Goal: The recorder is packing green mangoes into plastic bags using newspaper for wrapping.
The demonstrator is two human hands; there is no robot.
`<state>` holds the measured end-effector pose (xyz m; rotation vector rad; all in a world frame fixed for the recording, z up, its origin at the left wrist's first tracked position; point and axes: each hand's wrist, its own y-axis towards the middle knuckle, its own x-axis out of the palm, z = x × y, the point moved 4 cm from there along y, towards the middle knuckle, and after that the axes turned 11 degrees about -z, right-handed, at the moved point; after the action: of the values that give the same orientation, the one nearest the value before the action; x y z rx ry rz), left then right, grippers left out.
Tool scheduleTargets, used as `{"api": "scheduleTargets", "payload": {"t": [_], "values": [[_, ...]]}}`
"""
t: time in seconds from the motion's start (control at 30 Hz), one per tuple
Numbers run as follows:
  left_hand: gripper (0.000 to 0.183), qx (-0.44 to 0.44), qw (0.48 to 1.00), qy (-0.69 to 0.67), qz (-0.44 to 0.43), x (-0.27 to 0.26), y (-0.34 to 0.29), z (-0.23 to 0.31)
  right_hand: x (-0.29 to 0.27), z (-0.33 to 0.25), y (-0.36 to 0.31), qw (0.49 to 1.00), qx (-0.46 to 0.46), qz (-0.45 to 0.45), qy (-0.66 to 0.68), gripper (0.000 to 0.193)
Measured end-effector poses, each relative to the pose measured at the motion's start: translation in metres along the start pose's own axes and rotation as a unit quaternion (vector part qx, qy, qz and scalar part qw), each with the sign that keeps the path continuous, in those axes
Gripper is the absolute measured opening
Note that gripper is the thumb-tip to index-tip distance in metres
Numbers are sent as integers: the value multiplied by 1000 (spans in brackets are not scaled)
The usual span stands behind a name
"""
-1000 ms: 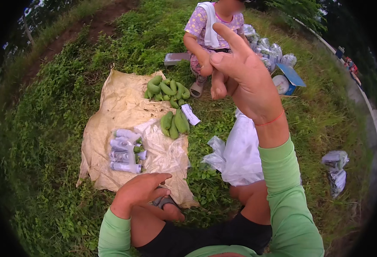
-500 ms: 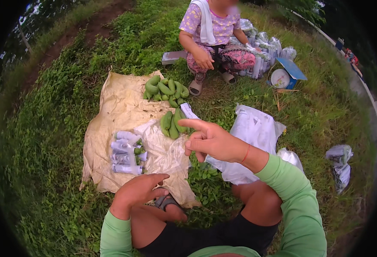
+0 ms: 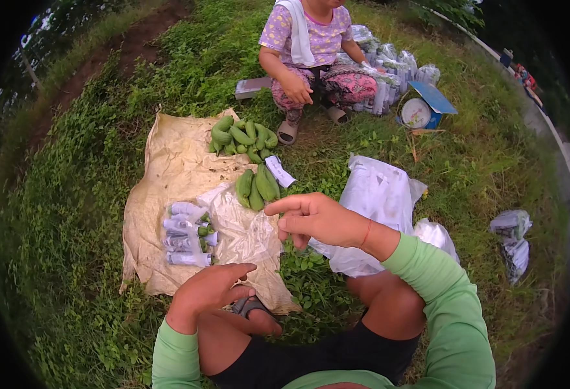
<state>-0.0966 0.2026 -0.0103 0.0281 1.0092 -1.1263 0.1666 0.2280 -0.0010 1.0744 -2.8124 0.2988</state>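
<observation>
Has brought the right hand (image 3: pixel 327 220) down from high in front of the co-worker (image 3: pixel 308 39) to the right edge of the pale sheet (image 3: pixel 168 152), and now points leftward with the index finger, close to the smaller heap of green fruits (image 3: pixel 257 188) on that edge. Keeps the left hand (image 3: pixel 212 290) much as before, low over the near edge. As for the right grip, holds the index out, curls the other fingers loosely and pinches nothing; in the left, holds thumb and fingers apart around nothing. Seems, by judgement, to be gesturing only, leaving everything on the sheet in place.

Can count at least three green fruits in the smaller heap, perhaps four; in the larger heap (image 3: pixel 243 137), at the sheet's far right corner, roughly ten, inexact because of overlap. On the left part, can count four white wrapped bundles (image 3: pixel 188 241), and beside the smaller heap, one paper slip (image 3: pixel 279 172). Off the sheet, can make out two white plastic bags (image 3: pixel 376 194), one dial scale (image 3: pixel 416 113), one blue panel (image 3: pixel 433 96), two packs (image 3: pixel 512 243) far right, and behind the co-worker, packed bags (image 3: pixel 398 68) too crowded to count.
</observation>
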Motion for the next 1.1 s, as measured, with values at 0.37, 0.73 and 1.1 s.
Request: {"api": "scheduleTargets", "payload": {"t": [0.37, 0.73, 1.1], "values": [[58, -12, 1000, -8, -1, -3, -6, 2, -7, -26, -16, 998, -38, 52, -4, 33], [54, 43, 994, -26, 94, 4, -14, 2, 68, -76, -93, 969, -83, 165, -167, 20], [52, -4, 1000, 12, 9, 4, -10, -2, 68, -74, -96, 984, -113, -43, -130, 24]]}}
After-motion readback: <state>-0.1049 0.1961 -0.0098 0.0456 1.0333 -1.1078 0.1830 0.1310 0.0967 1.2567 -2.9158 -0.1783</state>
